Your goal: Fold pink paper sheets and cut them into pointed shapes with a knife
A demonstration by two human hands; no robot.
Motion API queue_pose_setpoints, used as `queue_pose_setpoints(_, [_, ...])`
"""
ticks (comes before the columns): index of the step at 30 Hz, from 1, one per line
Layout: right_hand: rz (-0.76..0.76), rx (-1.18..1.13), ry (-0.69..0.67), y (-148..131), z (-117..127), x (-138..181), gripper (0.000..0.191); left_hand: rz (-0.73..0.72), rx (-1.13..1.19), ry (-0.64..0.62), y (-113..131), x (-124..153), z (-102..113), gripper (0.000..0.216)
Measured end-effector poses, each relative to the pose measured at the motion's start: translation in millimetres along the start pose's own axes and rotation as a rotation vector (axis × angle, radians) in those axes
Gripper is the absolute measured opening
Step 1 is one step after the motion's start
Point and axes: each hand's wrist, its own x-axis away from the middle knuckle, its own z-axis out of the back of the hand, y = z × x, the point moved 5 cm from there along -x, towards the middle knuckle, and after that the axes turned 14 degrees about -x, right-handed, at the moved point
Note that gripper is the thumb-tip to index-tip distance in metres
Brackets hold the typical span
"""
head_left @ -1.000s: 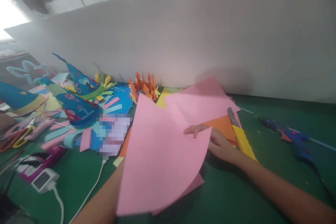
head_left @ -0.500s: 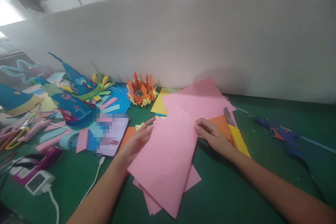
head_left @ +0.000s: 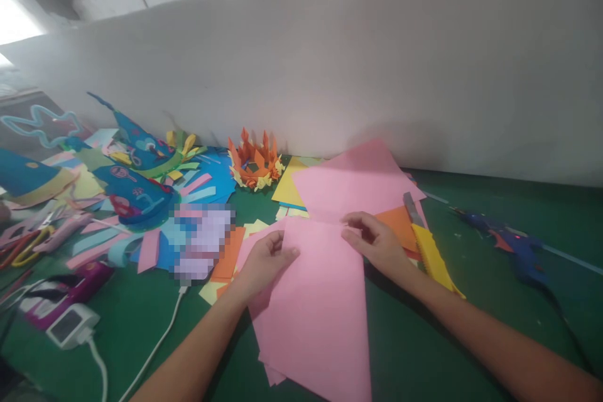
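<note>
A pink sheet of paper point(head_left: 320, 314) lies in front of me over other pink sheets point(head_left: 257, 242), its long sides running toward me. At its left edge, my left hand point(head_left: 266, 264) is closed on it, thumb on top and fingertips partly hidden. My right hand point(head_left: 377, 245) pinches the sheet near its upper right corner, thumb and forefinger close together. Beyond both hands, a larger pink sheet point(head_left: 353, 176) rests over orange paper point(head_left: 396, 226) and yellow paper point(head_left: 288, 179). A yellow-handled cutter knife point(head_left: 431, 254) lies just right of my right hand.
An orange paper crown point(head_left: 255, 163) stands at the back. Blue decorated cone hats point(head_left: 127, 191) and paper strips crowd the left, near a blurred phone point(head_left: 202, 245) on a white cable point(head_left: 164, 326). A blue glue gun point(head_left: 518, 251) lies right on the green table point(head_left: 424, 345).
The pink sheet has turned from slanted to nearly straight and come slightly toward me. My left hand has moved right and closed on its edge; my right hand has shifted slightly left.
</note>
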Motion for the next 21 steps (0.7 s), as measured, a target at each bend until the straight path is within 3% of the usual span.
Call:
queue_pose_setpoints(3, [-0.094,-0.237,-0.001,6,0,-1,0.063,0.002,0.065,0.087,0,0,2,0.04])
queue_pose_setpoints(5, [-0.23,-0.368,-0.085,9,-7,2,0.075,-0.004,0.132,0.129,0,-1,5,0.04])
queue_pose_setpoints(9, [-0.434,-0.574,-0.361,1,-31,16,0.079,-0.041,0.196,0.198,-2,-3,8,0.038])
queue_pose_setpoints(11, [-0.472,-0.613,-0.411,-4,-39,22,0.076,-0.057,0.189,0.203,-2,-4,7,0.038])
queue_pose_setpoints(21, [-0.486,-0.541,-0.207,3,-36,23,0.071,-0.111,-0.097,0.241,-3,-5,9,0.033])
